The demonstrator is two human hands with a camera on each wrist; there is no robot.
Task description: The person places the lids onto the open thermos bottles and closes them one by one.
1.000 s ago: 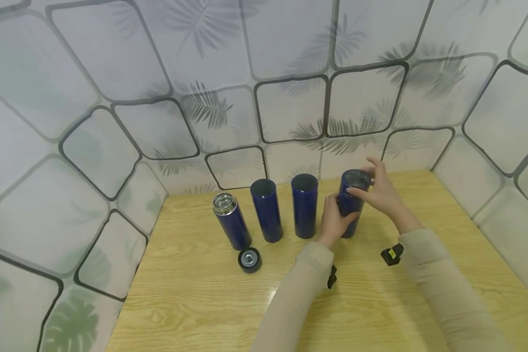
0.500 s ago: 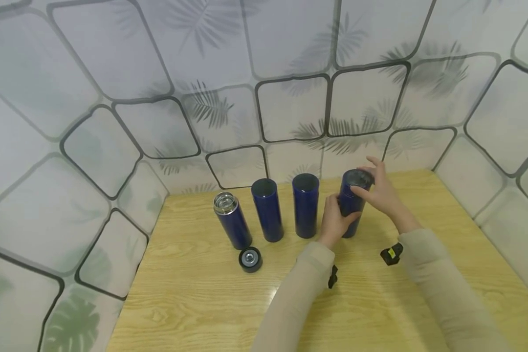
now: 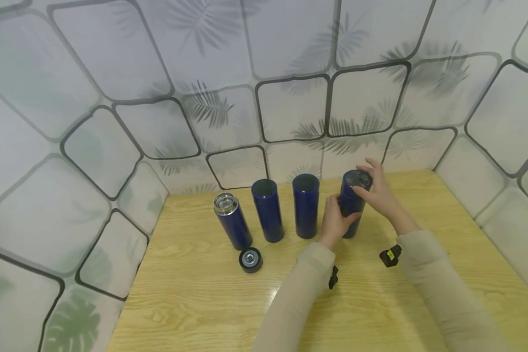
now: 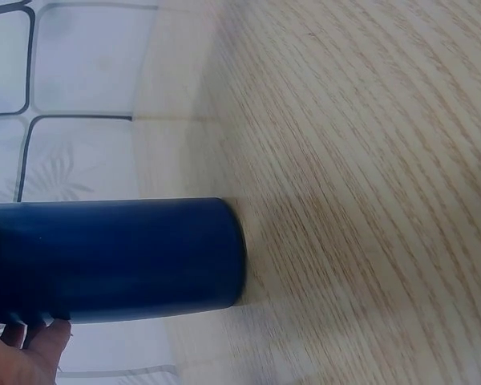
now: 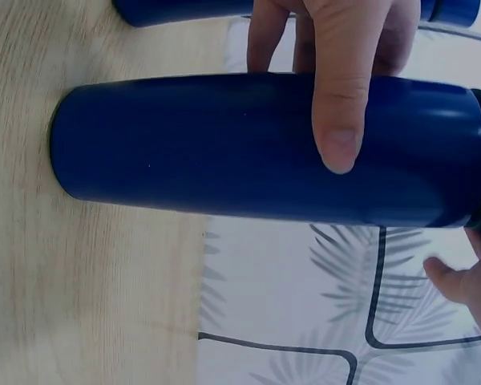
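A blue thermos bottle (image 3: pixel 352 228) stands upright on the right of the row, with a dark-topped lid (image 3: pixel 356 178) on it. My left hand (image 3: pixel 334 221) grips its body from the left; the thumb lies across the near side in the right wrist view. Up at the top, my right hand (image 3: pixel 382 194) holds the lid between thumb and fingers, with one finger raised. The left wrist view shows the bottle's lower body (image 4: pixel 136 261) touching the table. In the right wrist view, part of my right hand (image 5: pixel 474 290) shows beside the lid end.
Two lidded blue bottles stand to the left, one near (image 3: pixel 305 210) and one farther (image 3: pixel 268 215). Leftmost is an uncapped bottle (image 3: pixel 234 222) with a steel rim. Its loose black cap (image 3: pixel 251 260) lies underside-up before it. A patterned backdrop (image 3: pixel 290 112) rises behind the wooden table (image 3: pixel 193 303).
My right thumb and fingers have shifted slightly around the lid. The left hand keeps its grip, and the bottles stay in place.
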